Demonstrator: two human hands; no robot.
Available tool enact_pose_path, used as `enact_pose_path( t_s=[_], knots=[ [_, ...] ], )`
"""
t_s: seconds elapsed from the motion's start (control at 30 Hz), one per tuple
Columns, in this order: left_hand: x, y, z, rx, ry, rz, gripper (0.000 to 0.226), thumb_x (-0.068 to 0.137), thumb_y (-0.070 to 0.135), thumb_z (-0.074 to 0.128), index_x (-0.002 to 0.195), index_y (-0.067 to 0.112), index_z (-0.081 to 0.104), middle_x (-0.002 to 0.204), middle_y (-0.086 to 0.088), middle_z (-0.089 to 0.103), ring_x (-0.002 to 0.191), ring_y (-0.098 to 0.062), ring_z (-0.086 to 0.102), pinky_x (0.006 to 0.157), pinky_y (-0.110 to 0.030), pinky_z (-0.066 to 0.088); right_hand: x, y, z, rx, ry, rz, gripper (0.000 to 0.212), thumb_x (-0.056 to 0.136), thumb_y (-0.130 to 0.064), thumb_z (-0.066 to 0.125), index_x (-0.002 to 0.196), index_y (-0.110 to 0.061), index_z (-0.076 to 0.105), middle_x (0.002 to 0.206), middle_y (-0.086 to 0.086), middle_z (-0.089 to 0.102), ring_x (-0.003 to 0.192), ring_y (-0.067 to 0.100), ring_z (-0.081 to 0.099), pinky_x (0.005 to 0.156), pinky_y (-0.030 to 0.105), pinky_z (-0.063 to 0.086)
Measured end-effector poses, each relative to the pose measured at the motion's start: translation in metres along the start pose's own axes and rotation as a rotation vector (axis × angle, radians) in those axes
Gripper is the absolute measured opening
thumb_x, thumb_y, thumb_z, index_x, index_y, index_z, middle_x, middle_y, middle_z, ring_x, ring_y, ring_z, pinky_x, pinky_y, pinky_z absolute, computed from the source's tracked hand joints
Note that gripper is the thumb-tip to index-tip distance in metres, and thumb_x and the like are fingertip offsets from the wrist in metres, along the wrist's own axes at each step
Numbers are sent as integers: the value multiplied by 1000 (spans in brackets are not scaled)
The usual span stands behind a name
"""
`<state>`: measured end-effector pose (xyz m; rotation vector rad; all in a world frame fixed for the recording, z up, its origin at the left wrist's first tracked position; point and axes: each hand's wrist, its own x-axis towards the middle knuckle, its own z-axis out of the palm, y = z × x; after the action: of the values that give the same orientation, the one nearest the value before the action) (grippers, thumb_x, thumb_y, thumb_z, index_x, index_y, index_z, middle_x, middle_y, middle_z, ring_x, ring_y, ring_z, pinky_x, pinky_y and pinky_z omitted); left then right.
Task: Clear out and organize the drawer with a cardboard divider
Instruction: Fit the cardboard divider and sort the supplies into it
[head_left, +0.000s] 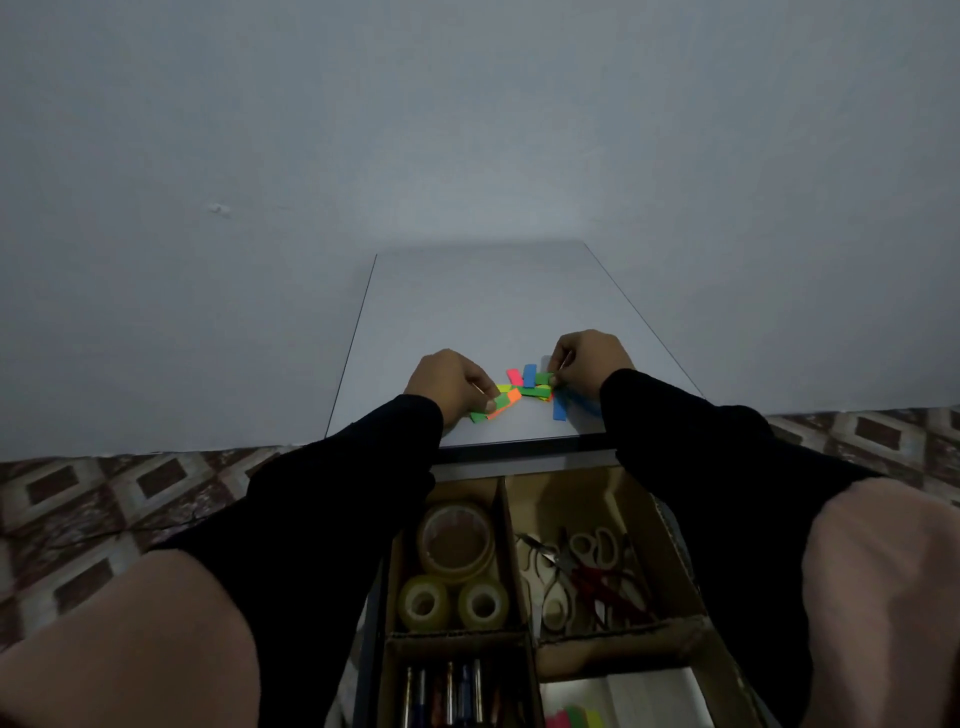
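Note:
Several small coloured sticky-note strips (524, 387) lie scattered near the front edge of the white cabinet top (483, 312). My left hand (449, 382) pinches a green and an orange strip at the left end of the pile. My right hand (584, 366) pinches a green strip at the right end, with blue strips just below it. Beneath the top, the drawer stands open with a cardboard divider (506, 525) splitting it into compartments.
The compartments hold tape rolls (454, 540), scissors (576, 571), pens (447, 691), and neon sticky notes (576, 719) beside white paper. A pale wall stands behind the cabinet. Patterned floor tiles (104, 499) spread on both sides.

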<state>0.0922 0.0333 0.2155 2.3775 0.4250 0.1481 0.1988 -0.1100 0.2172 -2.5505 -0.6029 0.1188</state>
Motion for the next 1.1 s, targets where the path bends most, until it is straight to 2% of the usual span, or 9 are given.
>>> enact_pose_path(
  t_s=[0.17, 0.33, 0.43, 0.53, 0.6, 0.7, 0.87, 1.0, 1.1],
  knots=[
    [8, 1, 2, 83, 10, 19, 11, 76, 5, 74, 86, 2, 73, 88, -11, 70, 77, -16, 58, 79, -30, 51, 0, 6, -8, 87, 58, 21, 35, 83, 1, 59, 58, -21, 50, 82, -2, 60, 80, 11, 52, 53, 10, 33],
    [8, 3, 0, 127, 79, 13, 3, 82, 8, 68, 80, 10, 69, 94, -7, 69, 89, -20, 60, 83, -32, 48, -4, 8, -17, 211, -11, 0, 24, 82, 0, 65, 65, -15, 58, 83, 1, 62, 81, 12, 55, 73, 19, 44],
    [10, 4, -1, 30, 126, -14, 20, 81, 9, 69, 66, 19, 61, 93, -9, 69, 86, -22, 60, 83, -34, 52, -6, 7, -17, 222, -26, 3, 6, 82, 0, 66, 85, -4, 69, 74, -1, 61, 68, 9, 56, 68, 17, 46],
    [10, 12, 2, -19, 52, -25, 6, 81, 7, 70, 87, 8, 72, 98, -13, 68, 84, -20, 57, 79, -33, 52, -7, 5, -16, 226, -24, -11, 11, 81, 1, 67, 90, -2, 71, 76, 0, 63, 64, 6, 54, 65, 16, 45],
    [11, 15, 9, -9, -11, -55, 17, 81, 4, 69, 98, 3, 71, 97, -13, 65, 80, -22, 57, 79, -35, 55, -8, 4, -18, 244, -14, -11, 12, 81, 2, 66, 90, -2, 71, 69, -3, 60, 61, 2, 51, 58, 12, 42],
    [15, 18, 18, 27, -35, -116, 22, 78, 7, 73, 100, 1, 72, 97, -12, 67, 77, -21, 59, 80, -34, 56, -11, 5, -22, 267, -30, -11, 13, 78, 0, 70, 92, -2, 71, 64, -7, 57, 59, 1, 48, 52, 11, 36],
    [20, 19, 24, 282, 57, -120, 44, 73, 28, 79, 108, 4, 66, 110, -11, 65, 103, -24, 60, 89, -31, 49, -13, 3, -35, 190, -145, -23, 19, 78, -5, 72, 98, -5, 71, 65, -6, 56, 62, 2, 45, 52, 14, 33],
    [20, 18, 23, 371, 84, -116, 39, 75, 32, 78, 104, 9, 68, 105, -8, 68, 97, -23, 62, 82, -33, 51, -15, 2, -36, 85, -231, -15, 21, 80, -6, 70, 101, -4, 70, 70, -4, 56, 62, 4, 46, 54, 14, 36],
    [20, 15, 20, 360, 75, -65, 29, 76, 24, 78, 101, 11, 72, 103, -8, 69, 95, -24, 63, 81, -31, 51, -19, -1, -33, -80, -286, -173, 24, 83, -3, 66, 106, -8, 69, 85, 0, 62, 65, 4, 49, 59, 13, 39]
  ],
)
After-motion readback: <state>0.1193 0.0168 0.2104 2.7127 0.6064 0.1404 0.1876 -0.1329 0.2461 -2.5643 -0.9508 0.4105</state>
